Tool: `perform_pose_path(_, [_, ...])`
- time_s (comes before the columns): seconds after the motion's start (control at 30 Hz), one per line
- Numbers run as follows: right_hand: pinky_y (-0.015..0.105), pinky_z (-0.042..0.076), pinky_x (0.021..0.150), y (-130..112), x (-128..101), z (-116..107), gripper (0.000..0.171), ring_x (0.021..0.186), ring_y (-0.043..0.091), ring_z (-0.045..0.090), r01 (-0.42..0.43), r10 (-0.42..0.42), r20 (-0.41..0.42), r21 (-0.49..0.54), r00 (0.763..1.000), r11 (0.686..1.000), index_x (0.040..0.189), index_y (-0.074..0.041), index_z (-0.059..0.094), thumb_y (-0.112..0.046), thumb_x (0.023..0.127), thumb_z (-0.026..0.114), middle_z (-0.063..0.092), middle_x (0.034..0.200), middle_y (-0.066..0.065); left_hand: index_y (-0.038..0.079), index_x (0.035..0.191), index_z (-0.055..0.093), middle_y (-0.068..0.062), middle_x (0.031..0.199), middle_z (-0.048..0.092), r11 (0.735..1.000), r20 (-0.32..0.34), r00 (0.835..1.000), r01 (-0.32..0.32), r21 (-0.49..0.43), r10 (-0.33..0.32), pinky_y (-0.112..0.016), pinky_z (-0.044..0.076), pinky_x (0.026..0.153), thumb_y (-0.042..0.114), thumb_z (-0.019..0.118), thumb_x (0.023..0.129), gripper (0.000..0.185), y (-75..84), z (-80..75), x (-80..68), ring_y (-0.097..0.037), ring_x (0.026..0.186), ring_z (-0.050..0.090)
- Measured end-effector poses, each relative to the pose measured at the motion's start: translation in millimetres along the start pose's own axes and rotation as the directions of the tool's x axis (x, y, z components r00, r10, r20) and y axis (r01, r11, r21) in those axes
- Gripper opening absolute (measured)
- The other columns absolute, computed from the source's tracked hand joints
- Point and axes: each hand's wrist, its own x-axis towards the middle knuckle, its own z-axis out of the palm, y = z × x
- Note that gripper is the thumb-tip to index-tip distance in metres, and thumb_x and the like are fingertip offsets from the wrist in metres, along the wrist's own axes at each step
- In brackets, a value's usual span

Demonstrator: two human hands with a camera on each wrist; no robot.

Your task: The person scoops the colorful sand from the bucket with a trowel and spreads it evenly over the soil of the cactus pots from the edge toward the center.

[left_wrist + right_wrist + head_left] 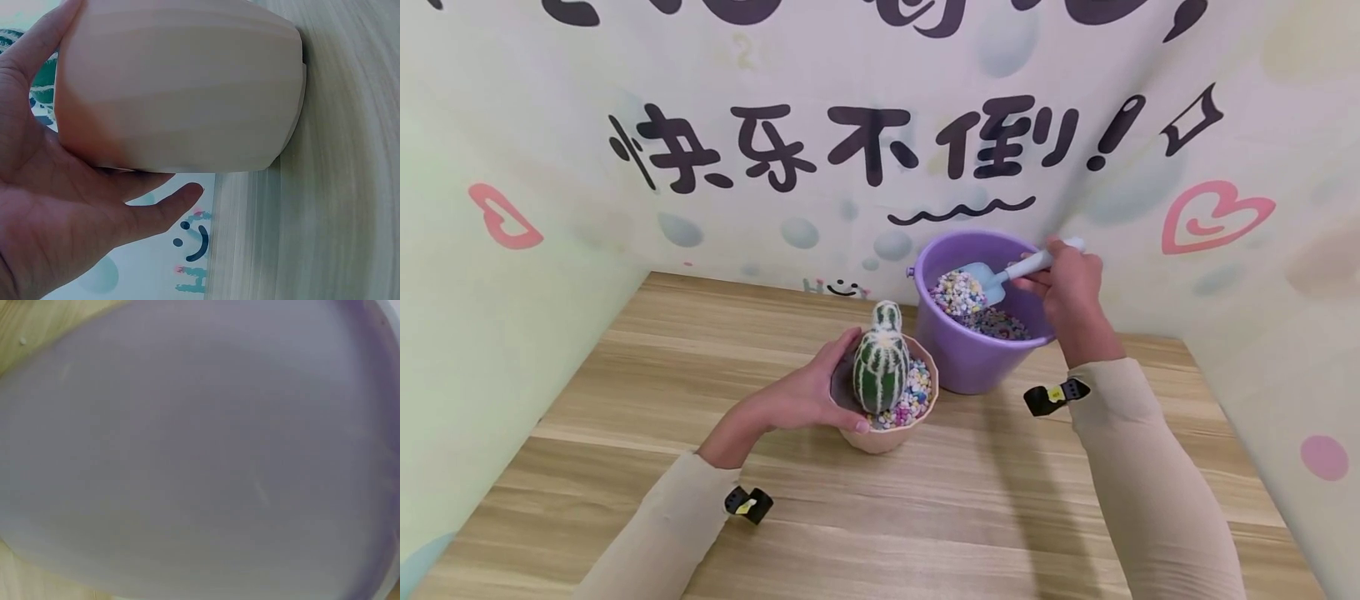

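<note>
right hand (1070, 287) is gripping the little blue scoop (992, 279) by its handle, lifting loose pebbles that'd probably spill easily over the purple bucket (970, 358), while left hand (808, 396) is cupping the light-looking cactus pot (887, 433) near-left of it

**Readable writing on the backdrop**

The back wall (880, 100) carries large black brush-style Chinese characters, "快乐不倒" (842, 148), followed by an exclamation mark (1116, 133). Above them, more black characters are cut off by the top edge and cannot be read. No other legible text appears.
</note>
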Motion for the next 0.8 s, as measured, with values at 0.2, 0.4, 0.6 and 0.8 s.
perform_pose_path(0.2, [0.032, 0.059, 0.058, -5.0, -0.8, -3.3, 0.017, 0.064, 0.021, 0.072, 0.009, -0.009, -0.008, 0.022, 1.0, 1.0, 0.111, -0.009, 0.042, -0.022, 0.102, 0.048, 0.068, 0.072, 0.01, 0.012, 0.157, 0.0, -0.014, 0.16, 0.01, 1.0, 0.006, 1.0, -0.006, 0.003, 0.006, -0.052, 0.021, 0.117, 0.026, 0.087, 0.069, 0.124, 0.4, 0.3, 0.7, -0.03, 0.146, 0.016])
perform_pose_path(0.4, [0.032, 0.059, 0.059, -5.9, -1.2, -6.1, 0.02, 0.064, 0.022, 0.072, 0.01, -0.009, -0.02, 0.054, 1.0, 0.999, 0.111, -0.009, 0.043, -0.024, 0.101, 0.05, 0.069, 0.073, 0.011, 0.011, 0.157, 0.0, -0.016, 0.16, 0.01, 1.0, 0.014, 1.0, -0.018, 0.013, 0.018, -0.052, 0.019, 0.117, 0.025, 0.088, 0.069, 0.125, 1.2, -1.1, 0.3, -0.032, 0.146, 0.016])
perform_pose_path(0.6, [0.035, 0.059, 0.062, -8.5, -1.4, -10.4, 0.028, 0.072, 0.025, 0.073, 0.007, -0.004, -0.02, 0.145, 1.0, 0.989, 0.119, -0.006, 0.044, -0.024, 0.1, 0.054, 0.07, 0.074, 0.013, 0.014, 0.157, 0.001, -0.018, 0.159, 0.012, 0.998, 0.03, 0.999, -0.024, 0.054, 0.022, -0.054, 0.021, 0.116, 0.027, 0.088, 0.067, 0.126, 0.7, -6.1, 1.9, -0.036, 0.145, 0.018])
perform_pose_path(0.8, [0.038, 0.059, 0.062, -13.5, -0.7, -19.0, 0.033, 0.084, 0.03, 0.073, -0.02, 0.028, -0.026, 0.24, 0.999, 0.97, 0.124, -0.007, 0.046, -0.024, 0.098, 0.058, 0.071, 0.077, 0.014, 0.013, 0.157, 0.0, -0.017, 0.158, 0.011, 0.999, 0.052, 0.999, -0.018, 0.045, 0.016, -0.053, 0.021, 0.116, 0.027, 0.088, 0.069, 0.125, -0.6, -8.2, 4.9, -0.033, 0.145, 0.016])
